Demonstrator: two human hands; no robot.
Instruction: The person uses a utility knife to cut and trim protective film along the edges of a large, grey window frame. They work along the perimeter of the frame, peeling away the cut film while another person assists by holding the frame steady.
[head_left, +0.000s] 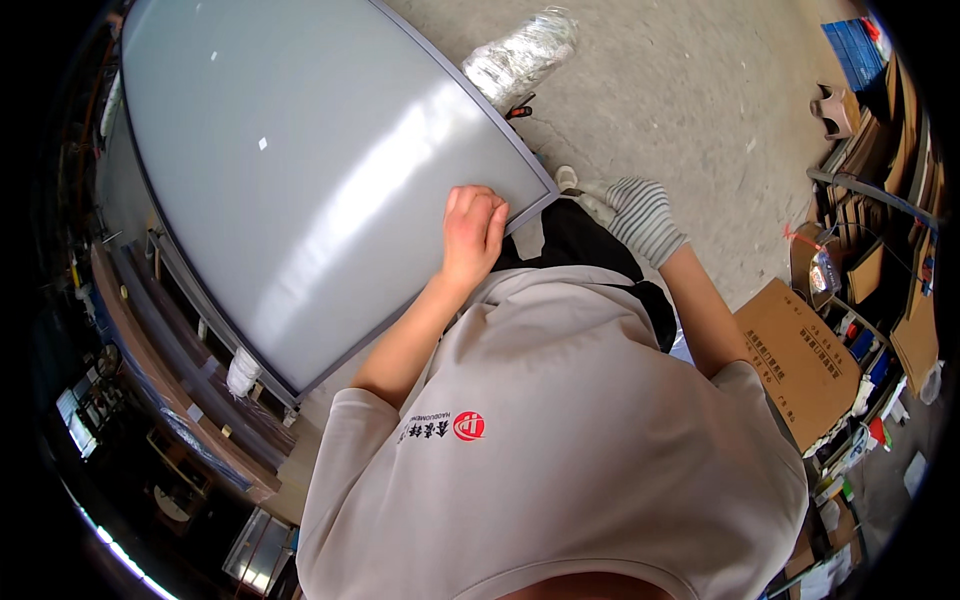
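Observation:
A large grey flat panel [330, 150] with a dark frame lies in front of me to the left. My bare left hand [472, 232] is over its near right part, close to the corner, fingers curled and closed. The fingertips are turned away, so what they hold, if anything, is hidden. Past that corner, my right hand [645, 218] hangs low beside my dark trousers in a grey-and-white striped glove. A greyish, crumpled shape [597, 203] continues from the glove; I cannot tell whether it is the glove's fingers or a cloth.
A bundle in clear wrap [522, 58] lies beyond the panel on the concrete floor [700, 90]. Cardboard [800, 365] and a cluttered rack [870, 210] stand at right, near a pinkish stool [836, 112]. Long wrapped profiles [185, 370] are stacked at left.

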